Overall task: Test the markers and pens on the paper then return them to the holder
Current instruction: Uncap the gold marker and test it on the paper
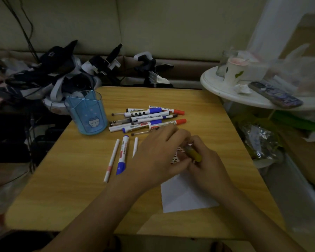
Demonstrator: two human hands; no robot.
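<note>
Both hands met over the paper (pixel 187 195) near the middle of the wooden surface (pixel 65 197). The right hand (pixel 205 162) had its fingers curled around a yellow marker (pixel 194 153). The left hand (pixel 158 157) reached across and its fingers touched the other end of that marker, but the fingertips were hidden, so it was hard to tell how they gripped it. The marker was held just above the top of the paper.

A blue holder (pixel 87 113) stood at the far left part of the surface. Just to its right lay a pile of pens and markers (pixel 147 118), some with blue caps and some with red caps. They lay on their sides, touching one another.

Closer to the person, three things lay apart from the pile: a thin white pen (pixel 111 160), a blue marker (pixel 122 155) right beside it, and a short white cap (pixel 135 147).

A round white table (pixel 225 91) stood to the right with a cup (pixel 235 71) and a phone (pixel 275 94) on it.
</note>
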